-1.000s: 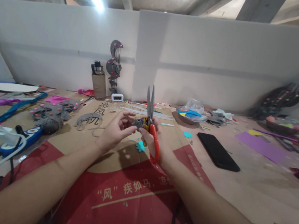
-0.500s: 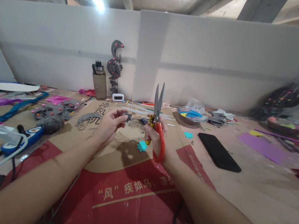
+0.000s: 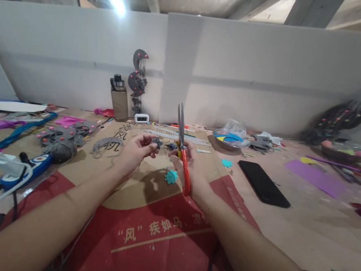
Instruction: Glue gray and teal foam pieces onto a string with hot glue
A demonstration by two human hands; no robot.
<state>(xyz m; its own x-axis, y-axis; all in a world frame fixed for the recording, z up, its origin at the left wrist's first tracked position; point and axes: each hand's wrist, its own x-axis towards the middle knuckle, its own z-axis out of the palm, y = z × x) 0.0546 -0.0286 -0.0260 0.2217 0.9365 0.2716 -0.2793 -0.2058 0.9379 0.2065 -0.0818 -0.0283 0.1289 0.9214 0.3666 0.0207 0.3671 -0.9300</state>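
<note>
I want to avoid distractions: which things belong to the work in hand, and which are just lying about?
In use:
red-handled scissors, in the right fingers
small dark-grey piece, in the left fingers
possibly the turquoise cog-shaped piece

Seemingly lying about:
black phone
bottle
purple sheet
white clock

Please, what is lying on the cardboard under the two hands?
A turquoise toothed piece shows on the cardboard. Whatever the left hand and right hand cover cannot be seen.
</note>
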